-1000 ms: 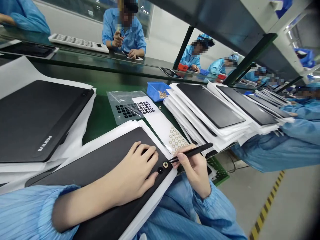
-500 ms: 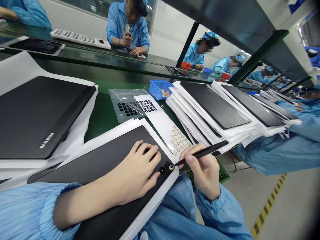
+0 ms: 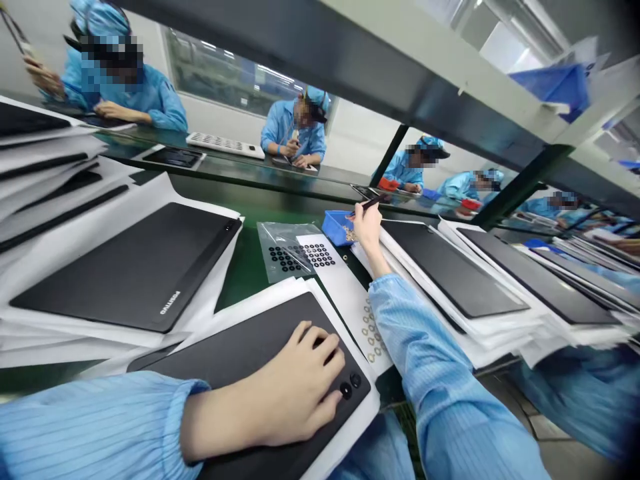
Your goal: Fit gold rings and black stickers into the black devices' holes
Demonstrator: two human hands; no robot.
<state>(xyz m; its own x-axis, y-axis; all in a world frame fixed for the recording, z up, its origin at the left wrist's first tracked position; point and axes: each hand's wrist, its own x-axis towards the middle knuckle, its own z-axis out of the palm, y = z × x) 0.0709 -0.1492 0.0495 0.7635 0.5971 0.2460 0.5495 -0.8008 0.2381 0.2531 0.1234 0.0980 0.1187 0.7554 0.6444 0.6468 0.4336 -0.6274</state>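
My left hand (image 3: 295,393) lies on a black tablet (image 3: 245,360) in front of me, fingers curled and pressing it down, next to its two round camera holes (image 3: 349,385). My right hand (image 3: 367,223) is stretched out far forward over a small blue bin (image 3: 336,227) of tiny metal rings, and it holds black tweezers (image 3: 373,202). Between the bin and the tablet lies a white strip (image 3: 345,293) with black ring stickers at its far end and pale rings near the tablet.
Another black tablet (image 3: 135,270) on white sheets lies to the left, with a stack (image 3: 45,167) beyond it. More tablets (image 3: 450,273) on white sheets line the right. A clear bag (image 3: 280,250) sits on the green belt. Several people in blue coats work across the table.
My right hand has left the tablet's corner and reached forward to the blue bin with the tweezers. The gold ring at the camera hole no longer shows. The view has tilted up.
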